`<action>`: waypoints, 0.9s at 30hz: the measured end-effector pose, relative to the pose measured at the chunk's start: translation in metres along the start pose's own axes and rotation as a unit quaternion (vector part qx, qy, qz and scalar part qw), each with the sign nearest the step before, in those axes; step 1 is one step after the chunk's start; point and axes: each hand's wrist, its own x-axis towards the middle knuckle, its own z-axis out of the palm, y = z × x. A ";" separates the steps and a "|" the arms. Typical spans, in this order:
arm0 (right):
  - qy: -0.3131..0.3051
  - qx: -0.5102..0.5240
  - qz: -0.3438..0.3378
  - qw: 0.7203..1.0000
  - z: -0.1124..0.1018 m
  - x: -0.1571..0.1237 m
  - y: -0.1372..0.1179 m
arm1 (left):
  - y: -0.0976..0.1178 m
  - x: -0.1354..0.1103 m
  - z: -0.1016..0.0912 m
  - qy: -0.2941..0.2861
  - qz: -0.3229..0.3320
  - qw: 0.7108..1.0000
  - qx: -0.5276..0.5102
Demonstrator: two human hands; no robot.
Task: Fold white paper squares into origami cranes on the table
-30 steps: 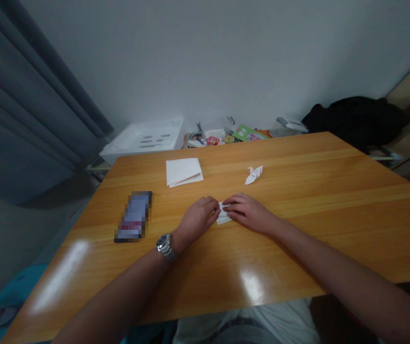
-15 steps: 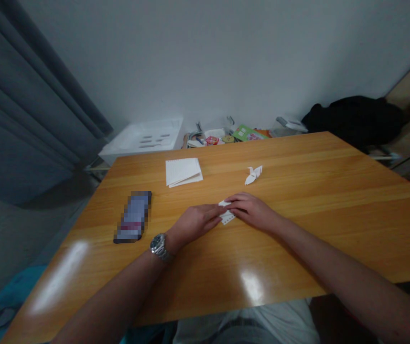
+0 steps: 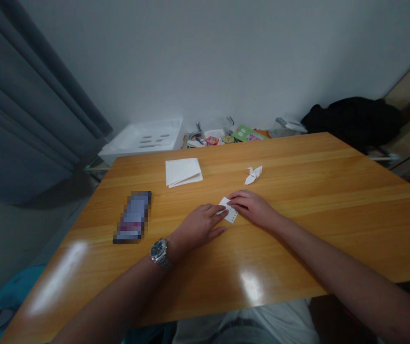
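Currently one left hand (image 3: pixel 200 224), one right hand (image 3: pixel 253 208) and one small folded paper (image 3: pixel 231 216) share one desk (image 3: pixel 316 186).
The paper lies between the two hands, near the desk's middle, with a row of holes along its lower right edge; the left fingers reach over it, extended and loose, the thumb spread apart, while the right fingers bend over its right side, and from where I stand I cannot tell whether they pinch it or merely press; one watch (image 3: pixel 159 250) circles the left wrist, one phone (image 3: pixel 134 217) with a blurred screen lies off to the left, and farther back I count one white paper bird (image 3: pixel 253 176) and one pile of white paper (image 3: pixel 182 170), its sheets too close to number.
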 end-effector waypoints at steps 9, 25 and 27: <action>0.030 0.019 0.018 0.999 0.000 0.001 -0.002 | 0.018 0.002 -0.004 -0.007 -0.030 0.998 0.060; -0.063 -0.005 0.007 0.998 -0.009 -0.006 0.000 | 0.011 -0.001 0.002 0.035 -0.070 0.996 0.033; -0.065 -0.007 0.007 0.998 -0.010 -0.006 0.000 | 0.008 -0.001 0.002 0.036 -0.060 0.997 0.023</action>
